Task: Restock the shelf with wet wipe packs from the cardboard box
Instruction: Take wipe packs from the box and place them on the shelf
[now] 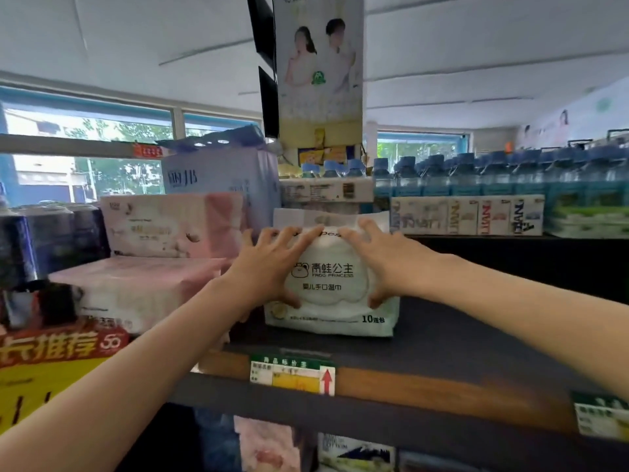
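Pack: Frog Princess wet wipe pack [332,284], soft and squashy, on the dark shelf [459,335].
Grip: left hand [269,267] at 9 o'clock, right hand [381,257] at 3 o'clock, fingers spread and curled over its sides.

A white wet wipe pack [332,287] with a frog logo is standing upright on the dark shelf [459,338], facing forward.

Hidden, cropped and blurred parts of the shelf view

The wet wipe pack [332,284] has its side edges covered by the left hand [272,267] and right hand [381,260]; both palms are unseen. At 5 o'clock a price tag [600,420] is cut by the frame edge, its print unreadable. At 9 o'clock dark cans [41,243] are blurred, and at 6 o'clock lower-shelf packs [355,453] are cropped.
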Motion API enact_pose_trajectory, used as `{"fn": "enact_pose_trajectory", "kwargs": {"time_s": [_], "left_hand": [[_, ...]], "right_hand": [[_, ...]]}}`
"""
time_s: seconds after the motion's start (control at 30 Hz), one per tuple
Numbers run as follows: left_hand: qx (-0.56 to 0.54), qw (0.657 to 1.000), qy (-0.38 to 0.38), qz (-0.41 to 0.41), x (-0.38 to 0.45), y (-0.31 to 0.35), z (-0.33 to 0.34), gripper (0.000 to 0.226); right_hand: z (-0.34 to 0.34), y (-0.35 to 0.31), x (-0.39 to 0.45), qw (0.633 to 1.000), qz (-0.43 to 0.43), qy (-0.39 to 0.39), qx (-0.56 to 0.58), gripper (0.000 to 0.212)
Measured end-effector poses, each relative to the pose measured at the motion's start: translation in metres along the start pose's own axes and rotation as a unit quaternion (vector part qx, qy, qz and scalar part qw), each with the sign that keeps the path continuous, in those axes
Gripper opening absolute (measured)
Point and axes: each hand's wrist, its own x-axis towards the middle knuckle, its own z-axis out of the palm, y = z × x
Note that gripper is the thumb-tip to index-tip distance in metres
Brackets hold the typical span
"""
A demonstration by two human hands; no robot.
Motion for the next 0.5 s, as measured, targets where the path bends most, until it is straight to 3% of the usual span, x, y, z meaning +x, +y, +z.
{"fn": "enact_pose_trajectory", "kwargs": {"time_s": [0.33,0.5], "left_hand": [[0.108,0.993,-0.038,-0.04,0.056,0.001,0.028,0.125],[0.085,0.994,-0.05,-0.052,0.079,0.004,0.041,0.121]], "right_hand": [[0.028,0.007,0.07,0.998,0.039,0.009,0.054,0.115],[0.045,0.02,0.09,0.996,0.05,0.032,0.06,0.107]]}}
